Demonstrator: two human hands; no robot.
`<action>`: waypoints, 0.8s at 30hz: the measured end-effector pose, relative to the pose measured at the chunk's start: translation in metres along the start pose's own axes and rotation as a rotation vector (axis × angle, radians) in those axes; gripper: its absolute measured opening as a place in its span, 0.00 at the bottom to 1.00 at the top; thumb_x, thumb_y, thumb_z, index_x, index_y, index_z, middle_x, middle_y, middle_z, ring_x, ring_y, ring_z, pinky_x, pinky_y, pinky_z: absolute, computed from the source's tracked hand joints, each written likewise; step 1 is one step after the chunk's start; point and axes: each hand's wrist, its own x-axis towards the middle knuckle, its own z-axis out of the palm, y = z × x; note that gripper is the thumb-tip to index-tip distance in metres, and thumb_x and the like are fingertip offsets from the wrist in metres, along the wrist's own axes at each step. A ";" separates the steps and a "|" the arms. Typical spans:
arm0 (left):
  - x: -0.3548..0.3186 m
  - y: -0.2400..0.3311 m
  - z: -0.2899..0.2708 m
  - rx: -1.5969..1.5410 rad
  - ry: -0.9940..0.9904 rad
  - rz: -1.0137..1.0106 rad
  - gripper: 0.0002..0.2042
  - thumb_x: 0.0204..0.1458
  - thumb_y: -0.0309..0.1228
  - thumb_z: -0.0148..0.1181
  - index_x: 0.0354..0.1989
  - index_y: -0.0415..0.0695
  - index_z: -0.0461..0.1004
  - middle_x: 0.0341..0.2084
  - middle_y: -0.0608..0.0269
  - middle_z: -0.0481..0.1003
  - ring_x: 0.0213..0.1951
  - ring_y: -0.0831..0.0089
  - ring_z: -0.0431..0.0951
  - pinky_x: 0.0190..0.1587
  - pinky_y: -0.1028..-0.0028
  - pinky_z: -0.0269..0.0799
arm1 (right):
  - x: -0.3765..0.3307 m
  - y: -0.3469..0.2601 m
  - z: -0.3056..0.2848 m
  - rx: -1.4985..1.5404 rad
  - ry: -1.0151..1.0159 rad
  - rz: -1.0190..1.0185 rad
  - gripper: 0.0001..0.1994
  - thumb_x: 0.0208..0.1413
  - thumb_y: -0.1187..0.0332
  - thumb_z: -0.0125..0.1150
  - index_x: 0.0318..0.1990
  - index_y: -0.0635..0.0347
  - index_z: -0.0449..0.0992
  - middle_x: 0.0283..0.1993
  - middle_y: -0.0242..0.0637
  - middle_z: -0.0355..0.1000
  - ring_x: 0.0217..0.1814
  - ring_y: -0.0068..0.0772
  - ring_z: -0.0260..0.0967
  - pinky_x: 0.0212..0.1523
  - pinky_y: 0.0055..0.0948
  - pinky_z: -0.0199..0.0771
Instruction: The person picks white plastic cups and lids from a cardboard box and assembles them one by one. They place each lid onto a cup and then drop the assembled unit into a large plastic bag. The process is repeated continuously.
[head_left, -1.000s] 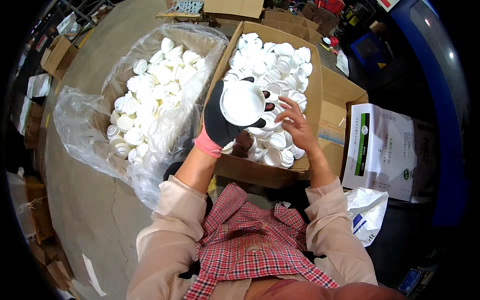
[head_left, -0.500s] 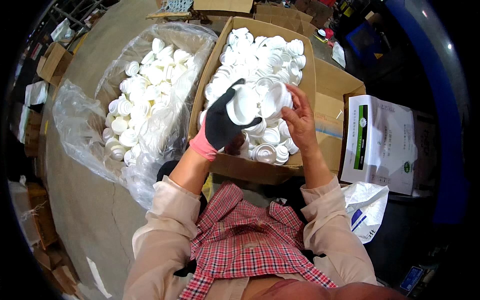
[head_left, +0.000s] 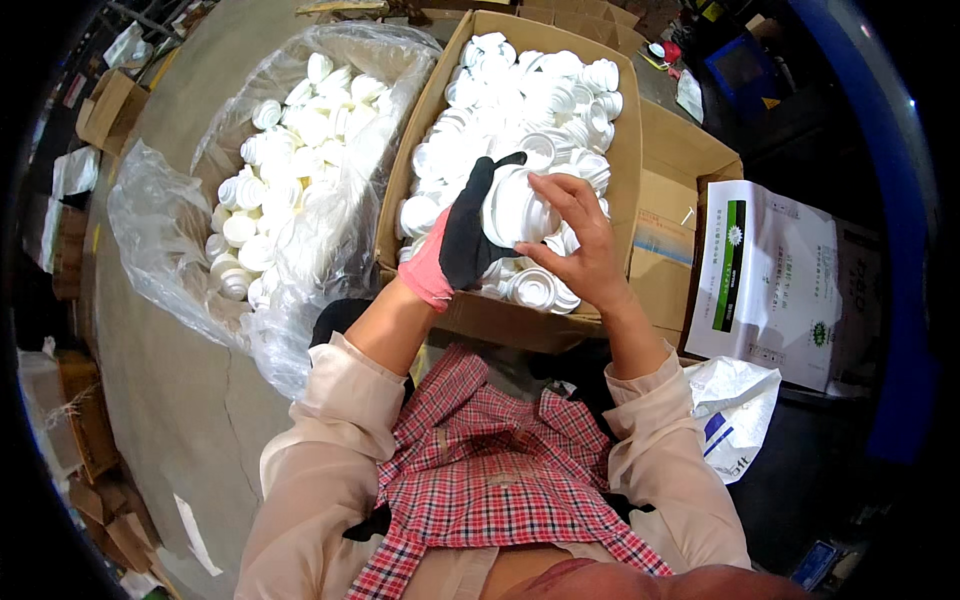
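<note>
Over the front half of the big cardboard box (head_left: 408,165), my two hands are closed about a white ridged plastic cap (head_left: 515,208). My left hand (head_left: 468,228), in a black glove with a pink cuff, clasps it from the left, thumb at the far side and fingers underneath. From the right, my bare right hand (head_left: 580,235) grips its rim between curved fingers and thumb. The cap looks like two round pieces put together; the join is hidden. Below and beyond my hands, loose white caps (head_left: 545,105) of the same kind fill the box.
To the left lies a clear plastic bag (head_left: 165,240) lining a container of more white caps (head_left: 300,130). An open cardboard carton (head_left: 665,190) adjoins the box on the right, with a white printed carton (head_left: 770,280) beside it. A white sack (head_left: 735,410) lies nearer.
Half a second ago each hand held a separate white cup-shaped piece, hollow side showing. My hands have come together, and the pieces now sit against each other as one.
</note>
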 end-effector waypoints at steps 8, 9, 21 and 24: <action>-0.003 -0.006 0.000 -0.092 0.000 -0.062 0.38 0.48 0.28 0.65 0.66 0.41 0.50 0.57 0.53 0.67 0.58 0.63 0.68 0.66 0.66 0.53 | 0.001 -0.005 0.000 -0.054 -0.005 -0.037 0.34 0.38 0.71 0.72 0.59 0.51 0.70 0.55 0.42 0.61 0.57 0.43 0.61 0.55 0.37 0.66; -0.002 -0.006 0.001 -0.082 0.017 -0.034 0.37 0.47 0.27 0.66 0.65 0.40 0.53 0.56 0.53 0.67 0.57 0.62 0.68 0.63 0.66 0.57 | 0.001 -0.005 0.000 -0.061 -0.001 -0.042 0.34 0.38 0.72 0.72 0.58 0.51 0.71 0.55 0.42 0.61 0.57 0.44 0.61 0.55 0.37 0.66; -0.005 0.006 0.000 -0.300 0.098 -0.213 0.30 0.53 0.34 0.62 0.63 0.42 0.59 0.51 0.59 0.71 0.47 0.71 0.74 0.49 0.73 0.70 | 0.001 -0.013 0.004 -0.070 -0.026 0.024 0.34 0.36 0.72 0.72 0.58 0.50 0.71 0.56 0.43 0.61 0.57 0.46 0.60 0.55 0.38 0.66; 0.006 0.040 -0.008 -0.734 0.042 -0.631 0.31 0.50 0.31 0.64 0.62 0.39 0.60 0.52 0.60 0.70 0.51 0.75 0.70 0.52 0.74 0.68 | 0.000 -0.006 0.004 -0.166 -0.031 -0.041 0.39 0.38 0.69 0.73 0.63 0.49 0.66 0.59 0.42 0.60 0.59 0.43 0.59 0.56 0.37 0.65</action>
